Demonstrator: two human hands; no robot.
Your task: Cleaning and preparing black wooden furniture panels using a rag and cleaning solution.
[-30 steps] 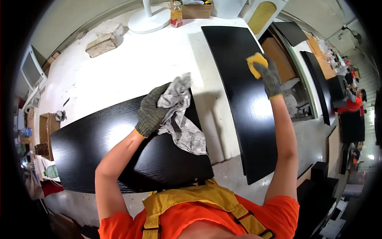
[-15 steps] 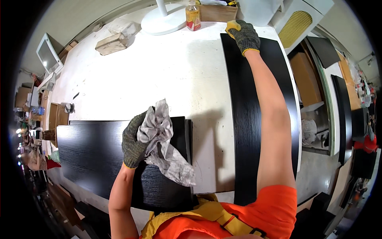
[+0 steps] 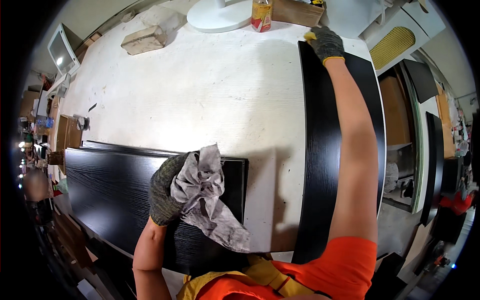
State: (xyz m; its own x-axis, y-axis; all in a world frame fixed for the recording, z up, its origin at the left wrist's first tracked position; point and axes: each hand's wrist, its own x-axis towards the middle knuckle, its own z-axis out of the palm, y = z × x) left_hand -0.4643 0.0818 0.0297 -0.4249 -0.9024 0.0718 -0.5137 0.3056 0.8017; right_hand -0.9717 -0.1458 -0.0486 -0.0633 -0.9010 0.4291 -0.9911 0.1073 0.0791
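Note:
My left hand, in a dark knit work glove, is closed around a crumpled grey rag. One end of the rag hangs down over a stack of black wood-grain boards at the lower left. Far off on the right, my gloved right hand is at the far end of a long black board. Its fingers are closed on a small yellow piece, perhaps a sponge, mostly covered by the glove. My right forearm stretches over the board's length.
Both sets of boards lie on a white worktable. Along its far side are a dusty wrapped block, a round white base, a bottle and a cardboard box. Shelving with another black board stands to the right.
The whole view has shifted a little, so the boards and table items sit differently in the picture. Less of the yellow piece shows at my right hand. The rag remains in my left.

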